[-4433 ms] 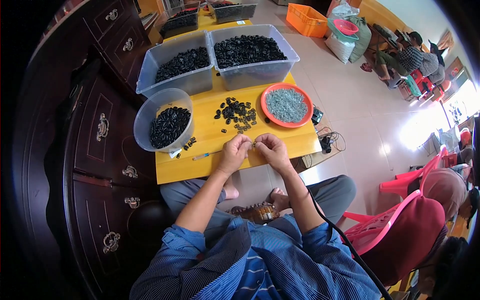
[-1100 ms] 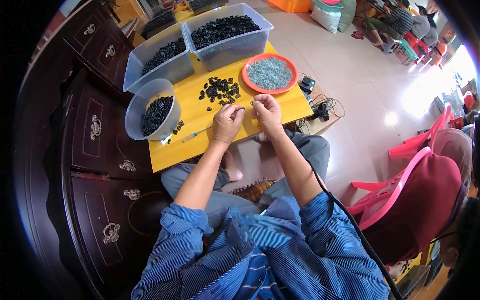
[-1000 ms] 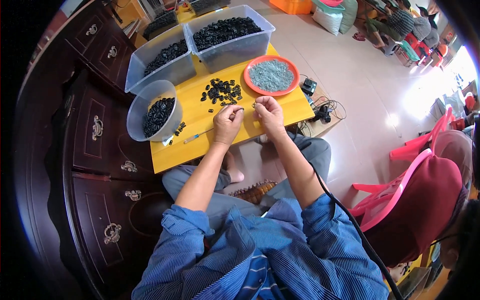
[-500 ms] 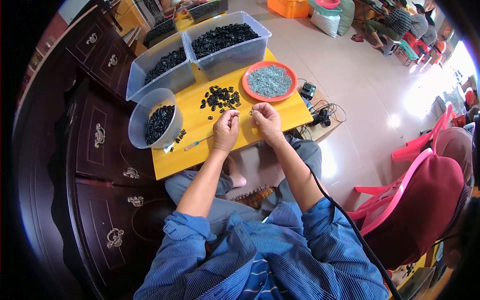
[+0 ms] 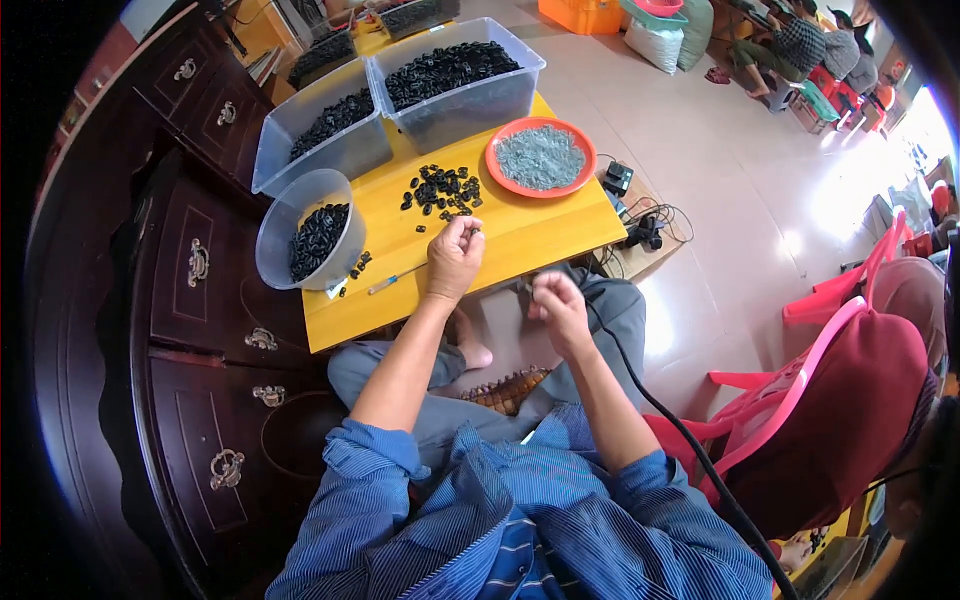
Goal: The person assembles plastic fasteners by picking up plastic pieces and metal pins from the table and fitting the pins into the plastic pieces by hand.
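Standing far L, dark drawers (image 5: pixel 190 250) flank the yellow surface (image 5: pixel 530 230). Next, a clear round tub (image 5: pixel 357 235) w/ black pieces (image 5: pixel 318 240) sits at the surface's L edge, prob. to be in easy L reach; a few more lie loose by its base. Behind it, two clear bins (image 5: pixel 350 160) w/ more of the same stand side by side, prob. b/c bulk up front would crowd the work spot. A thin tool (image 5: pixel 383 285) w/ blue handle lies flat, shaft toward the L hand, prob. parked close for handiness. A loose pile (image 5: pixel 440 188) is spread mid-surface, likely so single ones pick up easily.

L hand (image 5: pixel 456 258) is over the surface's front part, just before the pile, forearm up from lower L, thumb + index pinching a small dark piece (image 5: pixel 475 231), prob. w/ fingertips only to keep part of it exposed; too tiny for detail.

Orange plate (image 5: pixel 541 190) w/ clear bits is at the R end, shallow, prob. for access from above. R hand (image 5: pixel 560 305) is off the front edge, above the lap area, forearm up from lower R, fingers curled, blurred; can't tell if it's pinching anything.
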The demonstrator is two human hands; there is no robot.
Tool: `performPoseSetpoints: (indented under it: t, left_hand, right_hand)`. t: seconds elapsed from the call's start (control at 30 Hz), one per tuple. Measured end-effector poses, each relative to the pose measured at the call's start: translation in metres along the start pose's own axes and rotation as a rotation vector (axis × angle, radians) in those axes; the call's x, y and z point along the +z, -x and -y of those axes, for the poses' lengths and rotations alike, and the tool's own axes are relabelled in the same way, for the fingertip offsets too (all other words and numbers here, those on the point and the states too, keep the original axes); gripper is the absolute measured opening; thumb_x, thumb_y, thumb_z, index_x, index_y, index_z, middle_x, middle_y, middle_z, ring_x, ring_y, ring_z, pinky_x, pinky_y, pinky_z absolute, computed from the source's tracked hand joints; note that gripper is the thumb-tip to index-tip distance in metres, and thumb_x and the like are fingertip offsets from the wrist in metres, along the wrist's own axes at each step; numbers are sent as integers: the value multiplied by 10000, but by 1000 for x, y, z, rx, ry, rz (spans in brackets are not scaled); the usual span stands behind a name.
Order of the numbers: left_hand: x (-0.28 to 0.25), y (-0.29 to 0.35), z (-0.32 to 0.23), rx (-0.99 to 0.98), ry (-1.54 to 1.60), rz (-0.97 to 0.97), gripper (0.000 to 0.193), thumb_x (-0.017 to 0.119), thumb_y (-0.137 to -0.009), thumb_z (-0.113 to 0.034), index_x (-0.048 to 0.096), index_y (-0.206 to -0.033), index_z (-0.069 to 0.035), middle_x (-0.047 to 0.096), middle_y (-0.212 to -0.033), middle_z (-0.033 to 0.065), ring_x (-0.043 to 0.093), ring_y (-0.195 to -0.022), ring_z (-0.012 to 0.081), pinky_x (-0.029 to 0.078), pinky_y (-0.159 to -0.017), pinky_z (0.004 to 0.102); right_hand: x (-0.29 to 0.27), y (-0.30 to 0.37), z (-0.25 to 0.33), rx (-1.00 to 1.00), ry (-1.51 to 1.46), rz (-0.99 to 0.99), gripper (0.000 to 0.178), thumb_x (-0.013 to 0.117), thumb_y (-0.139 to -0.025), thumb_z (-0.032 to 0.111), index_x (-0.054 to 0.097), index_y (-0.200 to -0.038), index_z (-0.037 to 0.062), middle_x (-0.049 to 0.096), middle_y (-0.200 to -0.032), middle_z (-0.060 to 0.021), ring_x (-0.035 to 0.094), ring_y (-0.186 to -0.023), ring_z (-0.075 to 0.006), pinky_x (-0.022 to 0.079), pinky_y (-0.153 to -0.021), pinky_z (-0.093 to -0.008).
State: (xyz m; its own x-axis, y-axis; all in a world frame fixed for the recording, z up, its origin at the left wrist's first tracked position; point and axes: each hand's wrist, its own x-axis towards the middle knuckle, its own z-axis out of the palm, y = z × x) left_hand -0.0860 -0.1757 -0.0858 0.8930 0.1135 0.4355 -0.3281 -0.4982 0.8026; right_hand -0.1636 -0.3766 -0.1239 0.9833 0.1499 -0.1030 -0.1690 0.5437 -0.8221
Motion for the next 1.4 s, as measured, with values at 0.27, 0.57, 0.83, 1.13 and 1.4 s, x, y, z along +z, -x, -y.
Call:
performPoseSetpoints:
  t: [0.27, 0.57, 0.83, 1.13, 1.4]
  left_hand:
    - [3, -2, -5, -2, 15, 14, 127, 659, -865, -38, 655, -992, -35, 639, -716, 40, 583, -583, 102, 499, -584, 274]
    - [1, 0, -2, -34, -1, 32, 132, 664, -863, -45, 655, -995, -36, 633, -706, 39, 582, -581, 107, 501, -588, 281]
    - [4, -3, -1, -41, 18, 46, 124, 662, -866, -46, 656, -989, -35, 630, -705, 36, 580, -583, 100, 497, -587, 274]
    - [0, -3, -4, -42, 25, 44, 120, 656, -873, -30, 654, -994, -26, 637, -718, 32, 571, -569, 89, 493, -579, 266]
    - [-3, -3, -5, -32, 61, 16, 123, 650, -879, -19, 658, -1001, -20, 653, -740, 28, 563, -575, 74, 489, -574, 255]
  right_hand:
    - [-91, 21, -62, 440, 125, -361, 500, 631, -858, 23, 469, -1329, 74, 593, -809, -20, 529, -585, -93, 451, -524, -248]
    - [-56, -27, -17, 61, -98, -338, 559, 623, -845, 65, 430, -1369, 82, 522, -742, -3, 489, -594, -97, 428, -560, -253]
    - [-88, -55, 21, -120, -9, -313, 178, 610, -874, 84, 560, -1044, 107, 519, -773, 29, 467, -605, -63, 417, -570, -204]
    - [-129, -51, 68, -50, -135, -355, 260, 590, -896, 45, 553, -1145, 110, 499, -748, 49, 464, -605, -63, 414, -555, -233]
    - [-143, -33, 52, -4, -191, -371, 260, 573, -887, 51, 542, -1133, 129, 519, -772, 45, 496, -639, -82, 438, -615, -243]
